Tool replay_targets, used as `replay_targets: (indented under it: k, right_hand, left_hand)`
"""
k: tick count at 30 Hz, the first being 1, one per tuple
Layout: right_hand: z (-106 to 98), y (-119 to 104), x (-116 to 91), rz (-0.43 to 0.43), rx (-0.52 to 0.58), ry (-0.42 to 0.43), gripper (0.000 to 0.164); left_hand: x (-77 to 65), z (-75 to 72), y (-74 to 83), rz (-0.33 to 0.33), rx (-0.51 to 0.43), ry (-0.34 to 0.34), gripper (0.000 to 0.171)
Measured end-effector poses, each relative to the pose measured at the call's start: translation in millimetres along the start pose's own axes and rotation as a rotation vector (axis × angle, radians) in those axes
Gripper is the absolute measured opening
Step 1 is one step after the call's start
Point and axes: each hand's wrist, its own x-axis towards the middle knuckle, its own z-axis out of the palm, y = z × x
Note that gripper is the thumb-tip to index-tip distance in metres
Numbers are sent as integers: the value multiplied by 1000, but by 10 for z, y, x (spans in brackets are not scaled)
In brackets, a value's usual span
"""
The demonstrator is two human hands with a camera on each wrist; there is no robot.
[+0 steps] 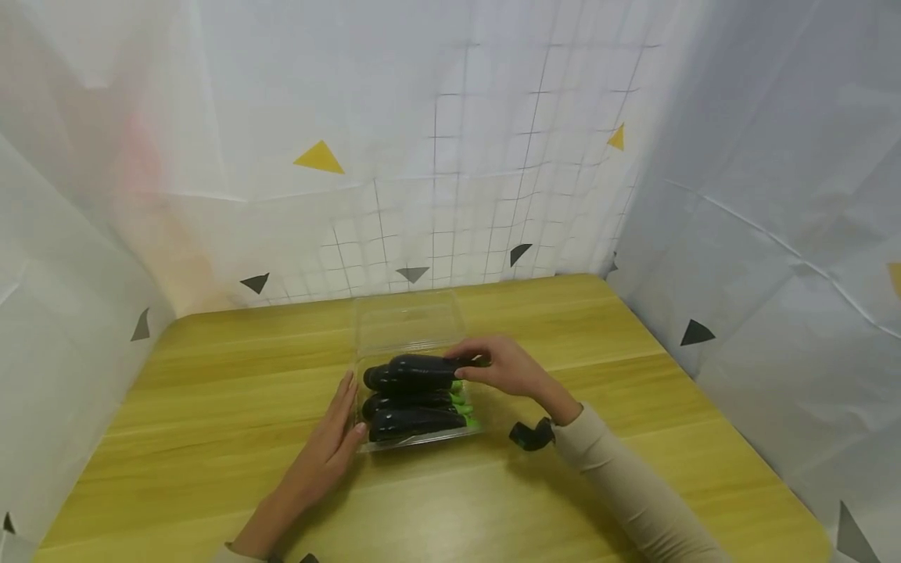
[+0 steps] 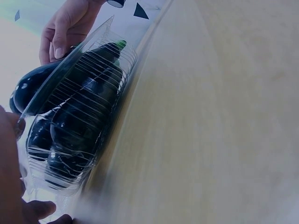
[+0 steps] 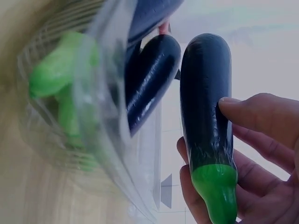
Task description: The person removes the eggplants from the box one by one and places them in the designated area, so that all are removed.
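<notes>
A clear plastic box (image 1: 421, 442) with a ribbed wall holds several glossy dark eggplants (image 1: 415, 422), their green stem ends pointing right. My right hand (image 1: 508, 367) pinches one eggplant (image 3: 205, 93) near its green stem, thumb on one side and fingers behind. In the head view this eggplant lies level over the back of the box, above the others. My left hand (image 1: 327, 446) rests along the box's left side, fingers extended and thumb near the front left corner. Only part of the left hand (image 2: 11, 168) shows in its own wrist view, beside the box wall.
Behind the box, its clear hinged lid (image 1: 408, 320) lies folded back on the wooden table (image 1: 605, 336). White sheets (image 1: 394, 94) with grid lines and triangles enclose the back and sides. A dark strap piece (image 1: 531, 434) sits by the right sleeve.
</notes>
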Motion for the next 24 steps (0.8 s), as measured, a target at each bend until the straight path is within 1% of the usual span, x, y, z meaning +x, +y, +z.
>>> replay_targets:
  k: [12,19,24]
  right_hand:
    - [-152,131,36,21,-3,24,31]
    - [-232,185,55,27,-11,49,31]
    - [-270,250,60,40,-26,49,30]
  left_hand:
    - [-4,24,-35,4,8,2,65]
    - [-5,17,-25,-4,3,-1,65]
    - [3,10,-9,-7,16,-1,66]
